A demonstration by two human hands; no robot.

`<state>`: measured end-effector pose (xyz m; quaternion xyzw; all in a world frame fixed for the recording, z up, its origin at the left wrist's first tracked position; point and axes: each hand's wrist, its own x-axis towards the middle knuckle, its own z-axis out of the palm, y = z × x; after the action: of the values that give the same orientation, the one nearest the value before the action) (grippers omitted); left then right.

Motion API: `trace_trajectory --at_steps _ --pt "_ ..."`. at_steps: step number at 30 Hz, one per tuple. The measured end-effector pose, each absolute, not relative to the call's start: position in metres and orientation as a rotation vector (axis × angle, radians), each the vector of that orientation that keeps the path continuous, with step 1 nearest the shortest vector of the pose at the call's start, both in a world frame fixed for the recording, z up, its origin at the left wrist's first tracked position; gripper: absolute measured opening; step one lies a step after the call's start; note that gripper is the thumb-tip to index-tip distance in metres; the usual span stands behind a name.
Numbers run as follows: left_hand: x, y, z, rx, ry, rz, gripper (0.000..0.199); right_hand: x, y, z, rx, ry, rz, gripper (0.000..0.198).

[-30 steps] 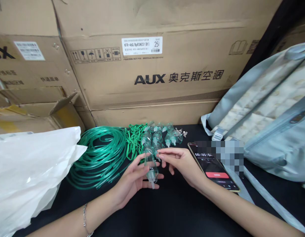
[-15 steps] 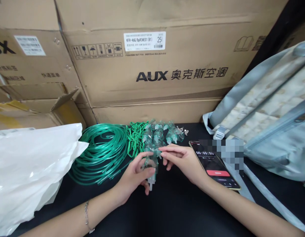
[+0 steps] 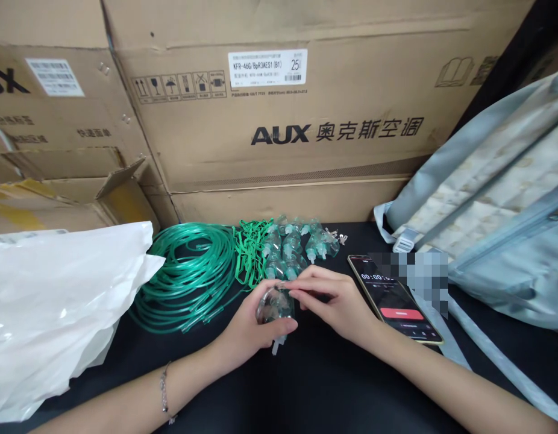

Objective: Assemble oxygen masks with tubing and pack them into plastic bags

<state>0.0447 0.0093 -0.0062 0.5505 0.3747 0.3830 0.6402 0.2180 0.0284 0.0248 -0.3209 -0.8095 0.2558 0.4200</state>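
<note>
My left hand [image 3: 256, 319] is wrapped round a clear green oxygen mask [image 3: 279, 307], thumb across its front. A pale connector [image 3: 276, 346] sticks out at the mask's lower end. At the mask's upper edge, the fingertips of my right hand [image 3: 322, 295] are pinched together; whatever small piece lies between them is too small to make out. Just beyond my hands, several more oxygen masks [image 3: 291, 244] lie in stacked rows on the black surface. Small metal clips [image 3: 342, 239] lie to the right of those rows.
Left of the masks lie green elastic straps [image 3: 252, 247] and a coil of green tubing [image 3: 188, 277]. A white plastic bag [image 3: 66, 301] fills the left side. A phone [image 3: 394, 301] showing a timer lies right, before a grey backpack [image 3: 509, 211]. Cardboard boxes [image 3: 283, 157] stand behind.
My left hand has drawn the mask slightly toward me, apart from the rows, and turned it. My right fingertips have moved to its upper edge. The camera view has shifted a little.
</note>
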Motion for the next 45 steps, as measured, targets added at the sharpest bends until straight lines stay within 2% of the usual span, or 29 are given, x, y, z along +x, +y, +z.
trace_trajectory --at_steps 13,20,31,45 --pt "0.0448 0.0083 -0.0058 1.273 0.887 0.881 0.046 0.2181 0.0294 0.0254 -0.764 -2.118 0.528 0.019" --pt "0.0439 0.0073 -0.0042 1.302 0.804 0.891 0.037 0.2196 0.0321 0.0224 -0.732 -2.146 0.508 0.018" --pt "0.0436 0.0067 0.0008 1.089 0.704 0.876 0.041 0.2199 0.0334 0.0218 -0.711 -2.164 0.520 0.017" --pt "0.0414 0.0053 0.0012 0.950 0.528 0.895 0.026 0.2225 0.0321 0.0284 -0.621 -2.150 0.593 0.013"
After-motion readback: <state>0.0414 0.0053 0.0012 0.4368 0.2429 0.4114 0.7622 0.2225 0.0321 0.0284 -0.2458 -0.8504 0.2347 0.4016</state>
